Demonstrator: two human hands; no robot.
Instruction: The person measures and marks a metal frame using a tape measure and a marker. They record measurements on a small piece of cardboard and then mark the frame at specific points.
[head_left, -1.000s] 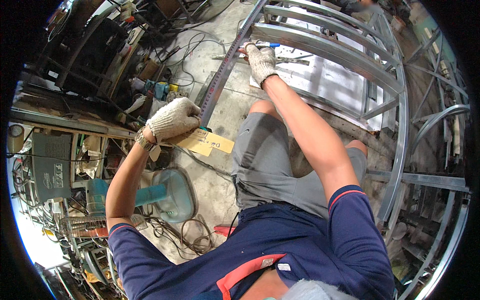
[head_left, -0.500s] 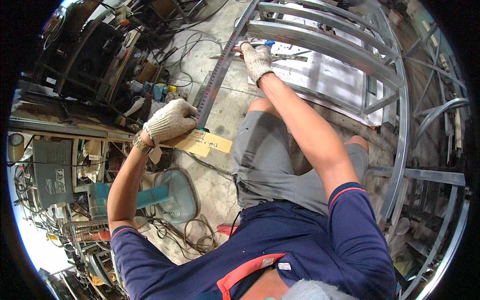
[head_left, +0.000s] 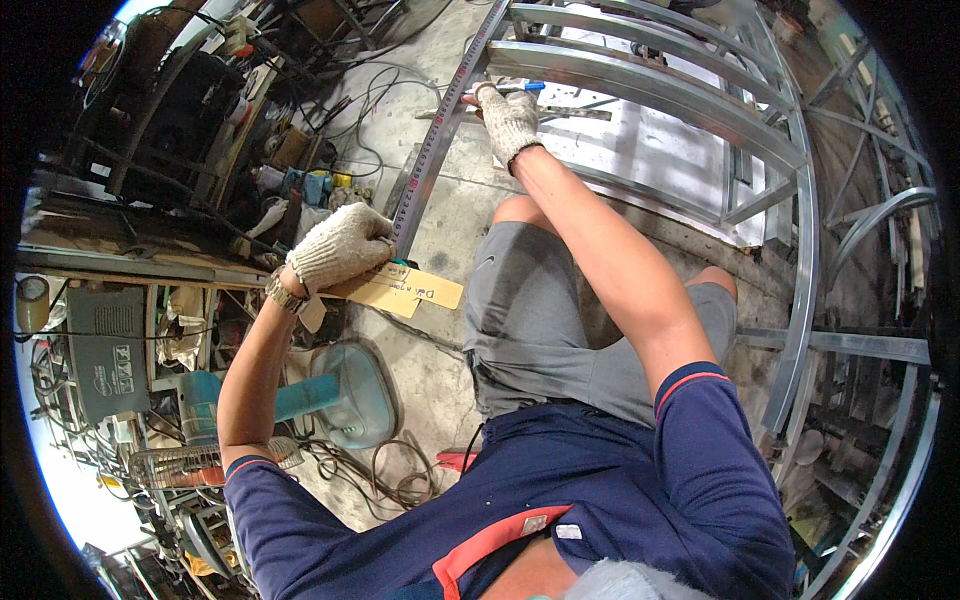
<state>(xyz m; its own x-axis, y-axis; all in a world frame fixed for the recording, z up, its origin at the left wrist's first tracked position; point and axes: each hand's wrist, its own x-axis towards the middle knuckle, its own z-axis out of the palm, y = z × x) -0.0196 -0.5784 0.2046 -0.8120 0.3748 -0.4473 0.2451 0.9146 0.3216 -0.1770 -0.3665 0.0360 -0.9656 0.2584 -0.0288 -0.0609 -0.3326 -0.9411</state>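
Note:
A knitted off-white glove covers my left hand (head_left: 343,245), closed at the near end of a stretched steel measuring tape (head_left: 425,160). Only a bit of teal shows by its fingers, so the tape's case is mostly hidden. From under that hand sticks a yellow paper slip (head_left: 420,292) with handwriting. The tape runs away from me along a metal bar (head_left: 392,200). My right hand (head_left: 511,122), also gloved, is closed around a blue-capped pen (head_left: 533,86) just right of the tape, beside the metal frame (head_left: 640,72).
The frame's side rail (head_left: 808,240) curves down on my right. A teal fan (head_left: 345,395) lies at my left among loose cables (head_left: 375,475). Cluttered shelves and a grey machine case (head_left: 105,350) stand farther left. More metal tubes (head_left: 870,347) are at right.
My right hand with the pen has shifted slightly left and toward me. The left hand stays at the tape's near end, while the tape and bar have tilted slightly.

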